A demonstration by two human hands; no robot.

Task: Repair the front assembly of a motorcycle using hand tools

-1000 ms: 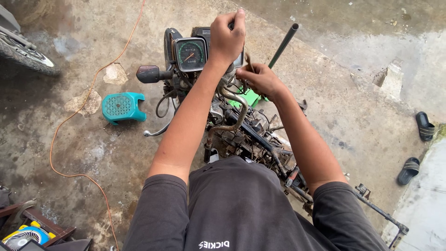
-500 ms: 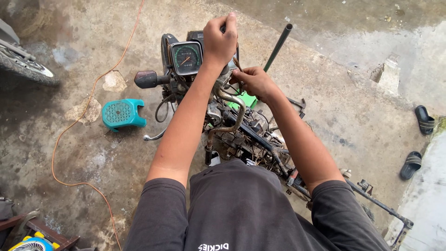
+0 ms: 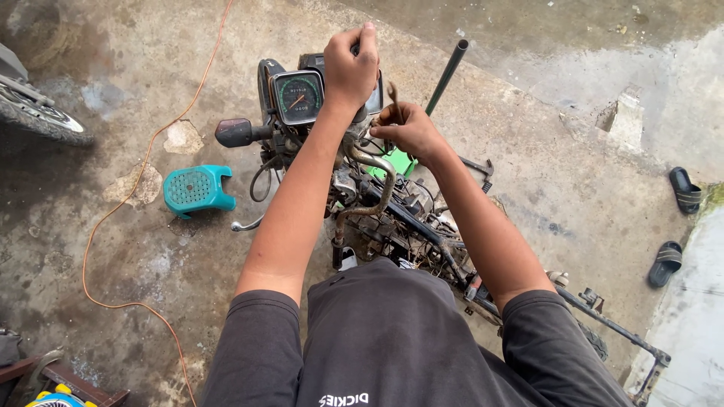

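Left hand: closed in a fist over the top of the stripped motorcycle's front end, just beside the round black-rimmed speedometer.
Right hand: wrapped tight round a slim dull-metal hand tool, probably a spanner, its tip poking up above the knuckles.
Tool position: at the steering head, just right of the speedometer, above the rusty bent pipe.
Handling, as a guess: stiff, light steel, likely greasy; best gripped low on the shank.
Motorcycle frame: heavy, rigid, cluttered with cables and sharp brackets.
Counts: one speedometer, one tool, one bare black handlebar tube, one black rubber grip.
Floor, left edge: one teal plastic stool, one orange cord, one tyre.
Floor, right edge: two black sandals.
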